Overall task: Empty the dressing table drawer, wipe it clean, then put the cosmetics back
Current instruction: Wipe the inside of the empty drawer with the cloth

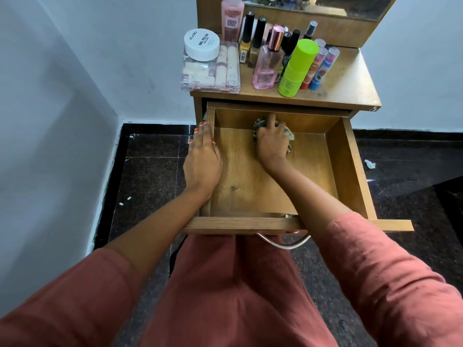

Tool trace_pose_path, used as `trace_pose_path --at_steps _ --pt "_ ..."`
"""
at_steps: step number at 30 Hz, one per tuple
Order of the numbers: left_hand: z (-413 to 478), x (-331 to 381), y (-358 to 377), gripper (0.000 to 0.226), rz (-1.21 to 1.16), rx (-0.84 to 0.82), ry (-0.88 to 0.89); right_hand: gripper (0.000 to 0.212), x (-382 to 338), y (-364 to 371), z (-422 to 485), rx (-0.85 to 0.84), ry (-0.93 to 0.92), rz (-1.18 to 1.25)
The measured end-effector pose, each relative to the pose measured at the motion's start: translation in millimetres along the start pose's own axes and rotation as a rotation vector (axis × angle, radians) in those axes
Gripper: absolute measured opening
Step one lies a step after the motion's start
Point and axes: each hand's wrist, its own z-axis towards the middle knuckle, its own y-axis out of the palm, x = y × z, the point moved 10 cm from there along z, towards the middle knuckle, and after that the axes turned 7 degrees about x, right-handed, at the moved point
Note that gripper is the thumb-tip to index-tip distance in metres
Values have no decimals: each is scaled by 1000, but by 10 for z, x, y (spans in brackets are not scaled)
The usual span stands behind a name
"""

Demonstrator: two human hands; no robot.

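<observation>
- You are in a home, in the dressing corner of a private room: a small wooden dressing table (350, 78) stands against a white painted wall (75, 71).
- A mirror (338, 3) rises behind its tabletop (only the lower edge shows).
- Crowded on that tabletop you see nail polish bottles (246, 33), a pink perfume bottle (266, 63), a green spray can (298, 68) and a white jar (201, 43) on a clear organiser box (210, 73).
- Its drawer (347, 171) is pulled out over your lap.
- The floor (150, 159) is dark polished stone tile, with black skirting along the wall.
</observation>
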Motion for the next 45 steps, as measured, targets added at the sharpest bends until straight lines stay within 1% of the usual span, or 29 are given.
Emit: trace_pose_path --at_steps 3,6,8,11,13,15,19,21,23,24,26,28,31,33,34,37,40,42,45 --pt "2 -10 9 46 -3 -2 -4 30 -11 -7 4 -1 41 -30" --pt "10 -12 22 46 5 -3 -5 35 -151 -15 38 -11 31 -5" --pt "11 -17 29 46 1 -8 -13 37 -324 0 44 -23 -14 28" --pt "16 -20 30 46 -7 -8 -22 34 -773 -18 14 6 -157 101" --pt "25 -14 28 46 0 -2 -16 32 -912 -48 24 39 -167 171" --pt "29 -22 20 46 4 7 -11 31 -895 -23 50 58 -153 203" --pt "22 -23 25 46 -6 9 -7 26 -845 13 47 72 -201 203" --pt "23 -22 25 46 -2 9 -3 25 -819 7 44 67 -173 262" --pt "24 -28 23 46 3 8 -6 27 -740 -2 40 71 -103 405" --pt "20 -26 26 46 3 7 -7 31 -675 -23 32 85 -54 510" --pt "9 -23 25 46 3 7 -5 37 -551 -63 20 104 58 765" --pt "11 -23 25 46 2 5 -5 35 -483 -74 0 89 175 1056" --pt "24 -25 26 47 -13 -8 -14 35 -456 -13 -69 44 413 1469" --pt "25 -14 15 47 -20 -4 -10 36 -478 67 -107 0 533 1634" --pt "26 -12 8 47 -26 -2 -12 37 -497 101 -118 -28 560 1678" --pt "25 -27 -5 46 -44 -12 -38 37 -571 136 -133 -140 536 1724" --pt "30 -42 -21 46 -76 -22 -62 40 -633 52 -133 -232 427 1709" --pt "34 -56 -35 46 -106 -19 -80 39 -647 -10 -173 -289 333 1637" --pt "33 -63 -37 46 -139 -15 -90 25 -669 -6 -389 -447 222 1490"
